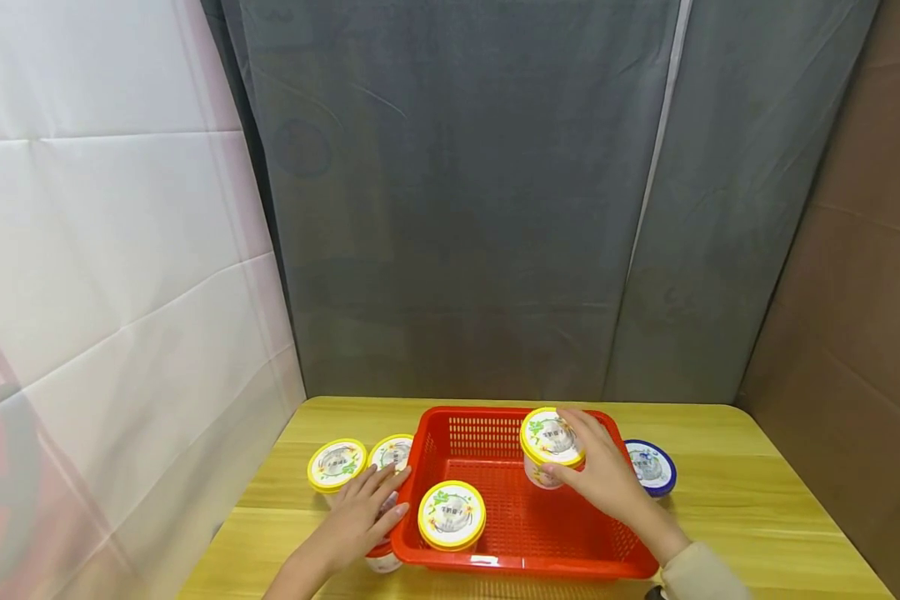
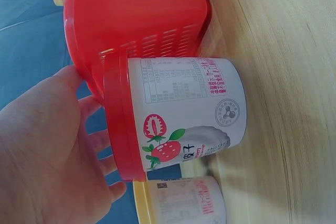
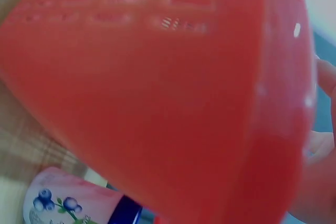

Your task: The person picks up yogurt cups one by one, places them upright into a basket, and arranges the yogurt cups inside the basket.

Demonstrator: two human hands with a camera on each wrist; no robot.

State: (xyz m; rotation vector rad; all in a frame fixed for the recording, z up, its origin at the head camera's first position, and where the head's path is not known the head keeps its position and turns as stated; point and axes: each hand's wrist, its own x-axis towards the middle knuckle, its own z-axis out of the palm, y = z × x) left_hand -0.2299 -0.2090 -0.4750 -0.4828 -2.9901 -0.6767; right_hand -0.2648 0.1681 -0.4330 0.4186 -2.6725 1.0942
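Observation:
Inside the red plastic basket (image 1: 510,562), toward its far right, my right hand (image 1: 603,479) grips a tub with a yellow lid (image 1: 551,437) from its right side, thumb in front. A second yellow-lidded tub (image 1: 452,515) stands upright in the basket's near left corner. My left hand (image 1: 356,517) is spread at the basket's left edge, over a white tub with a red lid (image 2: 123,119). The left wrist view shows strawberry print on that tub, the thumb right at the basket rim and the fingers reaching behind the lid.
Left of the basket stand two more yellow-lidded tubs (image 1: 337,463), partly behind my left hand. Right of it is a blue-lidded tub (image 1: 651,468), with blueberries printed on its side in the right wrist view. A grey curtain (image 1: 457,208) hangs behind the wooden table (image 1: 765,500).

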